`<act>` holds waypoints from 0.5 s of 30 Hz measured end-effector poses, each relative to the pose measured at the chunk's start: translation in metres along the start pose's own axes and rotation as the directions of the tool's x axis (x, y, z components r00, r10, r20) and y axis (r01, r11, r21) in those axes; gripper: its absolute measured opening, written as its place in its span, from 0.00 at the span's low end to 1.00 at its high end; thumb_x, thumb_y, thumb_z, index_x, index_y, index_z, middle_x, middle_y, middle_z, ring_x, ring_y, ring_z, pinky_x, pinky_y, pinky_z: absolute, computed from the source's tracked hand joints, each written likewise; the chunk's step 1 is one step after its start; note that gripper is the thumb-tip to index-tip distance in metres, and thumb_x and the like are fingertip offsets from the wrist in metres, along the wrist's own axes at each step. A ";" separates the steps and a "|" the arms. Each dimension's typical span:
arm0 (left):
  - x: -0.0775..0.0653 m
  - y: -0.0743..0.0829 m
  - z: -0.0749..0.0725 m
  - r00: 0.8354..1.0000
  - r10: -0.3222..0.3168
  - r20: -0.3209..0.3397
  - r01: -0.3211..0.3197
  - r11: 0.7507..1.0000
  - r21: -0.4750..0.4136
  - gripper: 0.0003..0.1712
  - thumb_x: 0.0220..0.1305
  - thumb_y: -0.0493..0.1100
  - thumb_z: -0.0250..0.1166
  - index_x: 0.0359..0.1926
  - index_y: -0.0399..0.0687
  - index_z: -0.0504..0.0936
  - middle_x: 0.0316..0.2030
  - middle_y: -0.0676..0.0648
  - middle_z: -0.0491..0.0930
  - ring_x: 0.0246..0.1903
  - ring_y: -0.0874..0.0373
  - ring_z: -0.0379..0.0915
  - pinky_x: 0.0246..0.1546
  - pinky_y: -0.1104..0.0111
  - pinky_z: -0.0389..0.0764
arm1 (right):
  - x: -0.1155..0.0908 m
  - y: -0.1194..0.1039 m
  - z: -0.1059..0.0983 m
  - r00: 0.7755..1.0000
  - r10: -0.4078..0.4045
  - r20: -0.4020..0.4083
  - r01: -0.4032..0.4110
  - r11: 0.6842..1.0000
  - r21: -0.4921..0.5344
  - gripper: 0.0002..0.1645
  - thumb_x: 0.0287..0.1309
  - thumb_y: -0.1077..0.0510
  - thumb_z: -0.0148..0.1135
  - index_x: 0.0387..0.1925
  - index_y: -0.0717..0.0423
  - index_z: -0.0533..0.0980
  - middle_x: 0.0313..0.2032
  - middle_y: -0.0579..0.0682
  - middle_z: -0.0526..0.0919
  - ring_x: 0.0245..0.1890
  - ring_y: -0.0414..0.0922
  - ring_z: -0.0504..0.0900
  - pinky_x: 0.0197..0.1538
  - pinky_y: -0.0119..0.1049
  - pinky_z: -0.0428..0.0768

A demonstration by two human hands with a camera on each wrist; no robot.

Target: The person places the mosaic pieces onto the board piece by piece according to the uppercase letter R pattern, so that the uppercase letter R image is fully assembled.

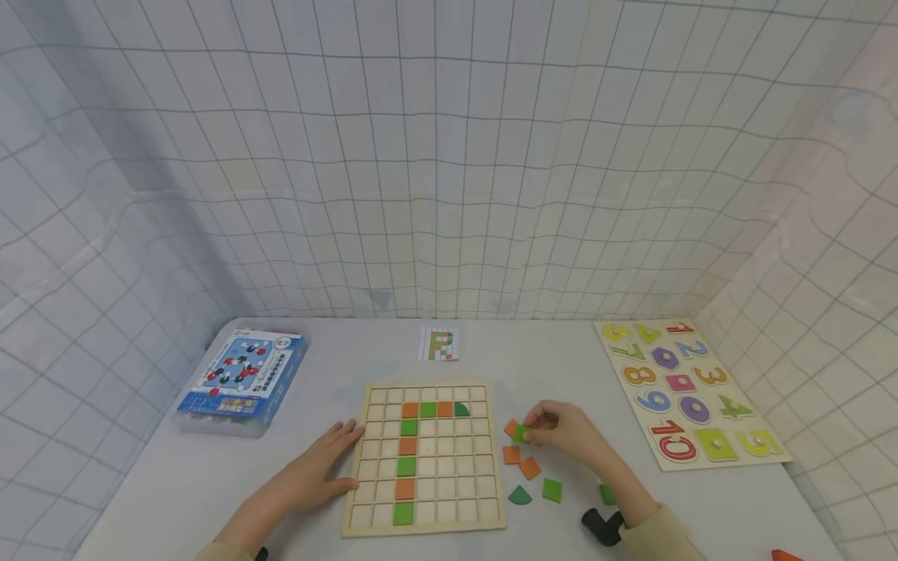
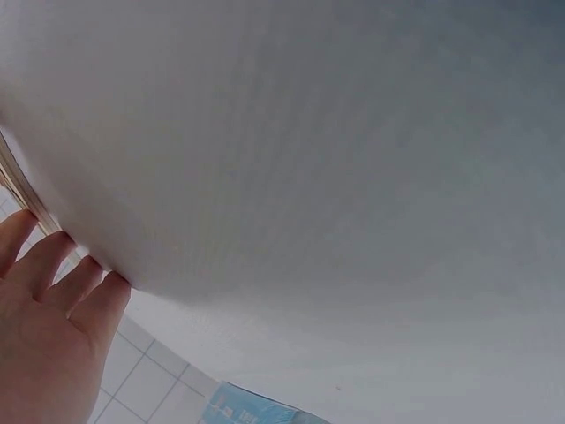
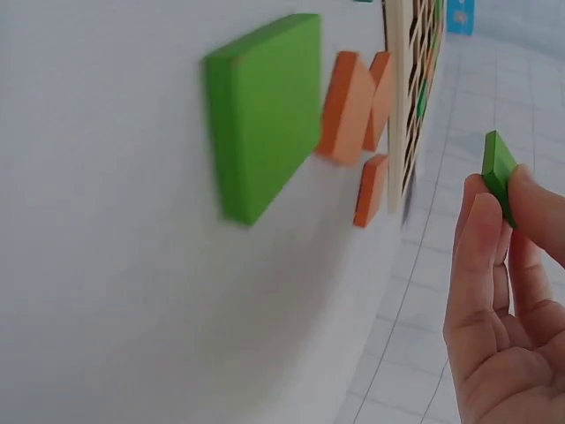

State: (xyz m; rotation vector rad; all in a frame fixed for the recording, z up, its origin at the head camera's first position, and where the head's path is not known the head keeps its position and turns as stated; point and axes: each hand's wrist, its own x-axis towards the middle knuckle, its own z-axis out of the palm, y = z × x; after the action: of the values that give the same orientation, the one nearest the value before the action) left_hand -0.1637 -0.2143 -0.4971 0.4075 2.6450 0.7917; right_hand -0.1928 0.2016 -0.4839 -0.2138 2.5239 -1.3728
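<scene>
A wooden grid board [image 1: 424, 532] lies mid-table with green and orange square tiles in one column and along a row, that row ending in a dark green quarter-circle tile [image 1: 461, 409]. My left hand [image 1: 319, 470] rests at the board's left edge, fingers fairly straight and touching its side. To the board's right, my right hand [image 1: 561, 428] pinches a green square tile [image 3: 499, 172] between thumb and fingers. Near it lie several orange square tiles [image 1: 529, 467], a loose green square tile [image 1: 552, 490] and a loose green quarter-circle tile [image 1: 520, 495].
A small pattern card [image 1: 438, 343] lies behind the board. At the left is a boxed molecule kit [image 1: 242, 382]; at the right, a number puzzle board [image 1: 691, 393]. A black pipe-like piece [image 1: 601, 527] and another green tile [image 1: 607, 495] lie by the right forearm.
</scene>
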 end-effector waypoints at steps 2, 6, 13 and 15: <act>0.000 0.000 0.001 1.000 -0.002 0.002 0.002 1.000 -0.001 0.48 0.56 0.52 0.72 0.74 0.43 0.61 0.75 0.35 0.53 0.74 0.32 0.43 0.70 0.37 0.55 | 0.008 -0.007 0.008 1.000 -0.008 -0.015 0.008 1.000 0.014 0.11 0.54 0.59 0.72 0.37 0.58 0.79 0.31 0.47 0.84 0.30 0.40 0.82 0.34 0.32 0.83; 0.000 0.000 0.001 1.000 -0.018 0.004 0.018 1.000 -0.006 0.49 0.56 0.52 0.72 0.74 0.43 0.61 0.75 0.36 0.53 0.75 0.33 0.42 0.71 0.37 0.54 | 0.023 -0.019 0.023 0.999 -0.021 -0.043 0.021 1.000 0.012 0.10 0.53 0.60 0.72 0.36 0.58 0.80 0.32 0.47 0.85 0.30 0.38 0.82 0.34 0.30 0.81; 0.000 0.001 0.000 1.000 -0.018 -0.001 0.018 1.000 -0.005 0.49 0.56 0.52 0.72 0.74 0.43 0.61 0.75 0.35 0.53 0.75 0.32 0.43 0.71 0.37 0.54 | 0.043 -0.039 0.045 0.999 -0.028 -0.035 0.029 0.999 0.042 0.08 0.54 0.62 0.71 0.35 0.59 0.80 0.30 0.48 0.84 0.26 0.39 0.80 0.28 0.30 0.80; 0.000 0.000 0.000 1.000 -0.004 -0.004 0.004 1.000 -0.005 0.49 0.56 0.52 0.73 0.73 0.42 0.61 0.75 0.35 0.54 0.74 0.32 0.43 0.70 0.37 0.54 | 0.046 -0.043 0.050 0.999 -0.021 -0.026 0.022 0.999 0.039 0.07 0.54 0.62 0.72 0.34 0.59 0.81 0.29 0.48 0.83 0.25 0.39 0.79 0.28 0.30 0.80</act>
State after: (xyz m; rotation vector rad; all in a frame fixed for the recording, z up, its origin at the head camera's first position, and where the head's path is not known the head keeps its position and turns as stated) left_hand -0.1637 -0.2138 -0.4970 0.3988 2.6460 0.7989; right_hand -0.2220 0.1271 -0.4807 -0.2174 2.5194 -1.4411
